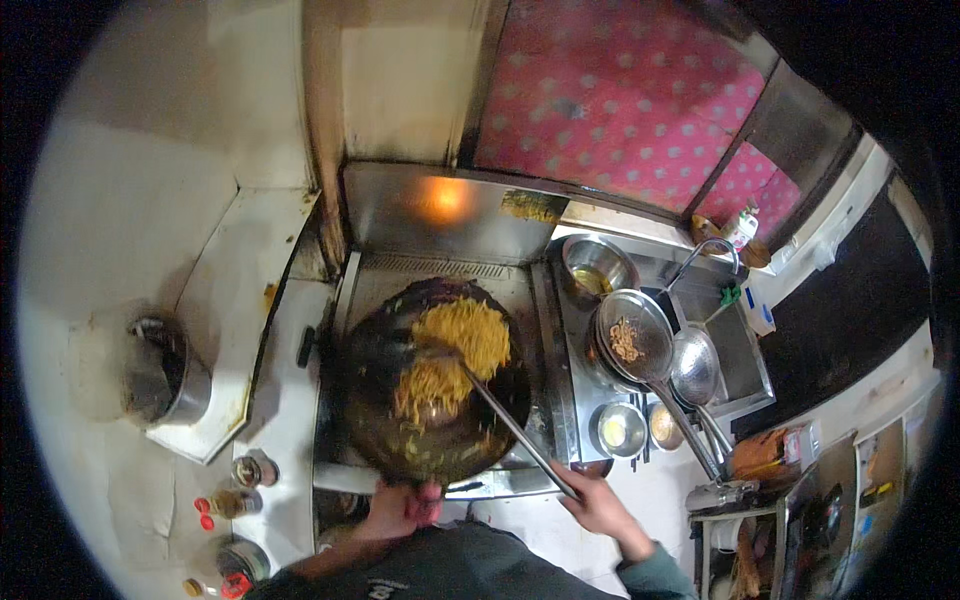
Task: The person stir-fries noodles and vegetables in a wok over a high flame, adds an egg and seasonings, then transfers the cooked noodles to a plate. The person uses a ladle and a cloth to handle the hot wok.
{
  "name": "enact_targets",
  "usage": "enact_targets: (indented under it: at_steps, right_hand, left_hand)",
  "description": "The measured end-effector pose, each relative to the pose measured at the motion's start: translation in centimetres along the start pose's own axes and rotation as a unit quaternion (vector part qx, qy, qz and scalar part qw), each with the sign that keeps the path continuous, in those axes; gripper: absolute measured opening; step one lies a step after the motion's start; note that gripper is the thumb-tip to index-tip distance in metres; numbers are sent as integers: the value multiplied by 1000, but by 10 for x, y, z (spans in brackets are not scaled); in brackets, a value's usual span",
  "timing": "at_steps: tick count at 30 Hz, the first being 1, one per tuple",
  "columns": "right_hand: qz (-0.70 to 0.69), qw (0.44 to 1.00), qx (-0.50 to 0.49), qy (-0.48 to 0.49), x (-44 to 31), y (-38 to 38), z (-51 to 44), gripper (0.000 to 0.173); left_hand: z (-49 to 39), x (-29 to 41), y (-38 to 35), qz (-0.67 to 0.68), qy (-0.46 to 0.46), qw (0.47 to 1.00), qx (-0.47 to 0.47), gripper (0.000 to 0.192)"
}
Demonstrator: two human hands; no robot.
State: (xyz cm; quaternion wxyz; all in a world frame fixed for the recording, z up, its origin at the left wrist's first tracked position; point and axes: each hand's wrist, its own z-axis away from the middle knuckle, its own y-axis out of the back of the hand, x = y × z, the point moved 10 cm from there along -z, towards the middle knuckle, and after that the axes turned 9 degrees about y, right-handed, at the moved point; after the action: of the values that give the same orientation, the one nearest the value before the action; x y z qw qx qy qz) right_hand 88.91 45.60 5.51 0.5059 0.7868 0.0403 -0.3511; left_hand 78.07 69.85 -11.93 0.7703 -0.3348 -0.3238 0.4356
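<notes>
A large dark wok sits tilted over the stove, with shredded yellow food in it, blurred by motion. My left hand is closed around a pink cloth at the wok's near edge; whether a handle lies under the cloth is hidden. In my right hand is the end of a long metal cooking utensil. Its shaft slants up and left into the wok, where the head is blurred among the food.
Right of the stove stand a steel pot of yellowish liquid, a strainer holding brown bits, a perforated ladle and small bowls, before a sink. Jars line the left counter below a metal container.
</notes>
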Motion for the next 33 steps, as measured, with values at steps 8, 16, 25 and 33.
enact_targets:
  at_steps: [8,16,25,33]
  right_hand:
    - [-40,988,-112,-100,13,-9,15,66]
    - [-110,905,-14,-410,37,-83,109,66]
    - [-177,931,156,-279,-13,-46,80,64]
    - [77,900,307,-300,-85,105,162,65]
  left_hand:
    - [-93,43,24,51,-8,997,-56,33]
    - [32,10,41,188,94,964,-162,42]
    - [56,126,-58,-282,-140,936,156,46]
    - [12,92,-227,-434,-50,899,-6,12]
